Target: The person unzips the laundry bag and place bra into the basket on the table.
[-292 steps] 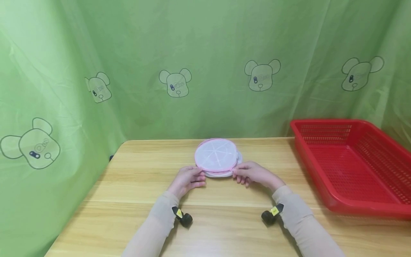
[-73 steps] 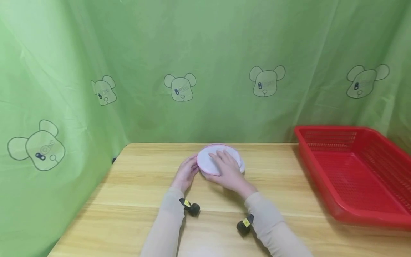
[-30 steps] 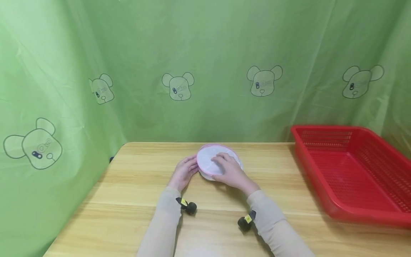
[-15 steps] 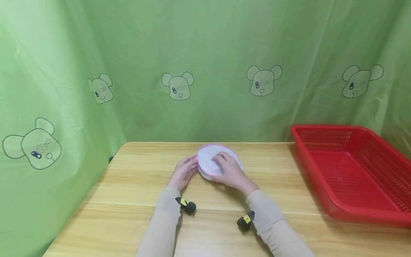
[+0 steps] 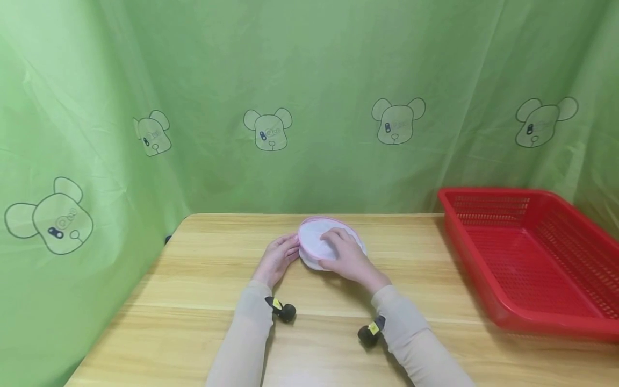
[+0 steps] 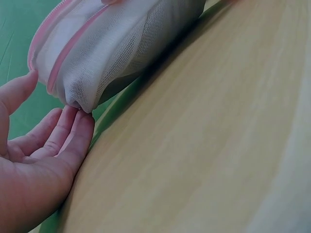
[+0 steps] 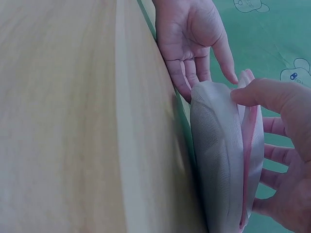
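A round white mesh laundry bag (image 5: 310, 235) with pink zipper edging lies near the table's far edge, its top panel slightly raised from the lower part. My left hand (image 5: 277, 259) is at its left end. In the left wrist view, the fairly straight fingers of the left hand (image 6: 41, 167) touch the lower end of the bag (image 6: 121, 53), and the thumb meets the pink edge. My right hand (image 5: 352, 262) grips the bag from above. In the right wrist view, its thumb (image 7: 265, 92) presses the near side by the zipper, while the fingers spread over the top panel.
On the right of the wooden table (image 5: 193, 333) stands a red plastic basket (image 5: 508, 301) with perforated walls. A green curtain (image 5: 329, 177) printed with bear faces hangs behind and to the left. Each wrist carries a small black camera (image 5: 288, 313).
Earlier, both hands pinched the bag's near edge; since then, the right hand has moved onto its top and the left to its left end. Over the last second, the hands barely shift.
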A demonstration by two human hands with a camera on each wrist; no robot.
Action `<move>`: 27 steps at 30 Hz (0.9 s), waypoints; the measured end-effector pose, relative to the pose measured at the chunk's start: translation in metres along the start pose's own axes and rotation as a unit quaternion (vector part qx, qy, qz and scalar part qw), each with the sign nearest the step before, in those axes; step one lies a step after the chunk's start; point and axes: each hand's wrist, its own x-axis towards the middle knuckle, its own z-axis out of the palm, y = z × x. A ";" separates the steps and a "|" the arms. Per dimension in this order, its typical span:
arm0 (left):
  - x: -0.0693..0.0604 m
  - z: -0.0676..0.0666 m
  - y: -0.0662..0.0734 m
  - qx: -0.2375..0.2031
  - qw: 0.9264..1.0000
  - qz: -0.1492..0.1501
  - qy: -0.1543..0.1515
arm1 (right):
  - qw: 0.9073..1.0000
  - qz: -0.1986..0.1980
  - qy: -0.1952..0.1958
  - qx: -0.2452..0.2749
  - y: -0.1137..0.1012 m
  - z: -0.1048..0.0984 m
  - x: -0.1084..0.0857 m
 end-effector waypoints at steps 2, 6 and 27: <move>0.000 0.000 0.000 -0.002 1.000 -0.003 0.002 | 1.000 -0.002 0.003 0.004 0.000 0.000 0.000; 0.001 0.000 0.000 0.006 1.000 -0.005 0.003 | 1.000 -0.003 0.009 0.018 0.000 -0.001 0.000; 0.000 0.001 0.000 0.036 0.999 -0.003 0.006 | 0.997 0.020 0.014 0.067 0.003 -0.007 0.002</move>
